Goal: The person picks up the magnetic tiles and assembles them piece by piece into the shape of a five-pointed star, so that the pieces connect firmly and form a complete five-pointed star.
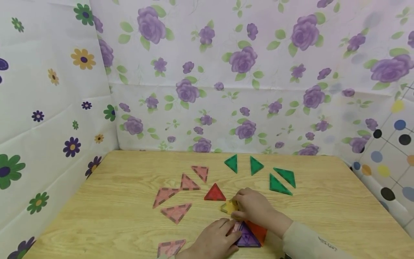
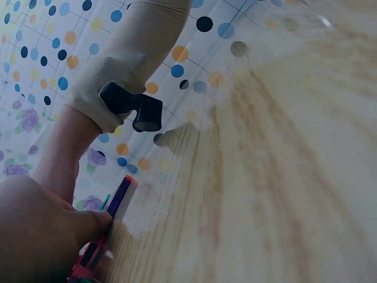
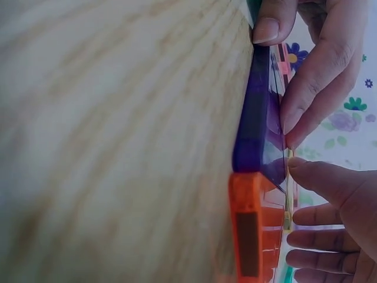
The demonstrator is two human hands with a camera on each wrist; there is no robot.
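Note:
Thumb and fingers of my left hand (image 1: 215,239) hold the edges of a purple triangle tile (image 1: 248,238), with a pink piece (image 1: 237,226) partly under the fingertips. An orange-red tile (image 1: 258,232) lies against the purple one's right side. Just beyond, my right hand (image 1: 257,207) has its thumb and fingers around a yellow tile (image 1: 229,207), partly covered. In the right wrist view the purple tile (image 3: 252,118) and orange tile (image 3: 247,224) stand edge to edge, the left hand (image 3: 321,65) above, the right hand (image 3: 347,218) below. In the left wrist view the left thumb (image 2: 91,224) touches the tiles.
A red triangle (image 1: 215,193) lies behind the yellow tile. Several pink triangles (image 1: 177,212) lie to the left, one (image 1: 170,247) near the front edge. Several green triangles (image 1: 279,185) lie at the back right. Patterned cloth (image 1: 207,108) rises behind the wooden table (image 1: 113,201).

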